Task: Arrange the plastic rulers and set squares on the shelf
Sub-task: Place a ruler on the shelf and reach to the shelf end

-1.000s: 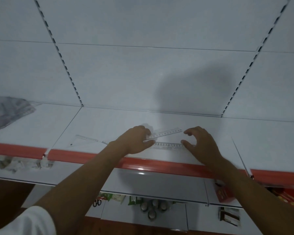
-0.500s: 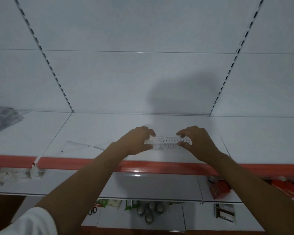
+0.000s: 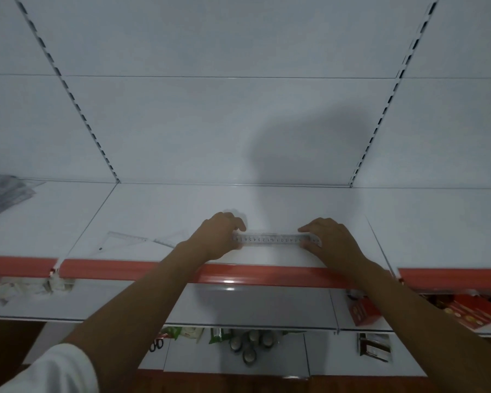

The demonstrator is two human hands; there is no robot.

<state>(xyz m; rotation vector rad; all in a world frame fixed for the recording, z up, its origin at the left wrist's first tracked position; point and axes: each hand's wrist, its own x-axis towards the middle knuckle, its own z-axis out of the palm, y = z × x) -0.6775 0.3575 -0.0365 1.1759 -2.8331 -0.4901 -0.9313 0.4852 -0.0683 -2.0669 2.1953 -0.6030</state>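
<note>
A crumpled grey plastic sheet (image 3: 3, 192) lay at the far left of the upper level, against white back panels (image 3: 210, 123) crossed by slotted uprights (image 3: 77, 109). Below the red price strip (image 3: 267, 275), red cartons (image 3: 363, 312) sat at the right and pale wrapped goods (image 3: 14, 289) at the left. On the lowest tier in view stood small round tins (image 3: 250, 347) beside green-and-white packets (image 3: 190, 333), a pair of black-handled scissors (image 3: 156, 345) and a dark boxed item (image 3: 374, 347).
</note>
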